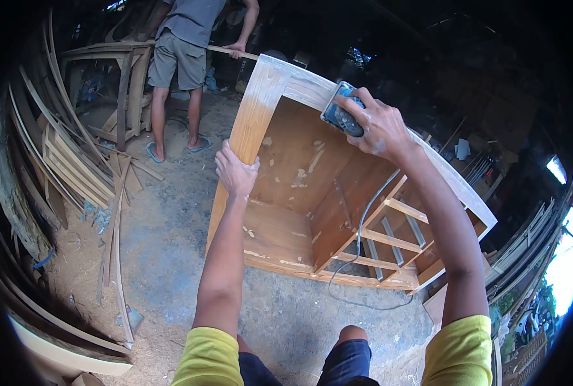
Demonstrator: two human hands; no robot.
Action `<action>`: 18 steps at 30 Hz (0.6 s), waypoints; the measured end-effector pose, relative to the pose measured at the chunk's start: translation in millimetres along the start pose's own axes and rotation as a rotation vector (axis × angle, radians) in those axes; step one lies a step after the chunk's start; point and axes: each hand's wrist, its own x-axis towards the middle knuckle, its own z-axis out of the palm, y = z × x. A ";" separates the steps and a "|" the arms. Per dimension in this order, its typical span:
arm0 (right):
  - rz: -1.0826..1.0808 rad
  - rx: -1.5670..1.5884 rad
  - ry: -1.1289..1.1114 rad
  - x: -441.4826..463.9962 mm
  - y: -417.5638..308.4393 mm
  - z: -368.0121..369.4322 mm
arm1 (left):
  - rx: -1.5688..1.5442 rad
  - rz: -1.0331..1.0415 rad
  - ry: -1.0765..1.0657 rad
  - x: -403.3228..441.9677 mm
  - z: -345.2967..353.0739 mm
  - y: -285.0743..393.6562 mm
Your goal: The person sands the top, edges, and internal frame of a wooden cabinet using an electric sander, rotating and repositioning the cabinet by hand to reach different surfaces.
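- Wooden cabinet sits mid-frame, a bit right, on the concrete floor. Looks heavy and stiff to me; I'd grab the thick outer frame, not the thin drawer rails.
- Left hand is wrapped round the cabinet's left frame piece.
- Right hand is clamped over a blue power sander on the upper edge. Probably light enough one-handed, maybe slick with dust.
- Sander's pad is hidden underneath, can't tell if it's running. Cord's far end is lost, upper right's super dark.
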 end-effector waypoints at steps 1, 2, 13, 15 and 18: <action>-0.003 -0.006 -0.008 -7.0 6.7 0.7 | -0.007 -0.007 -0.004 -1.3 0.9 0.3; 0.080 -0.011 0.033 -13.0 14.4 0.8 | -0.006 -0.016 -0.008 -1.0 2.6 1.2; 0.076 -0.127 0.136 45.3 17.7 -16.1 | -0.012 -0.028 -0.053 0.2 -1.0 -1.9; 0.059 -0.145 0.152 39.9 24.6 -17.1 | -0.018 -0.040 -0.061 0.8 -0.7 -1.0; 0.057 -0.149 0.153 53.8 20.8 -17.3 | -0.027 -0.020 -0.043 1.1 -0.2 -1.9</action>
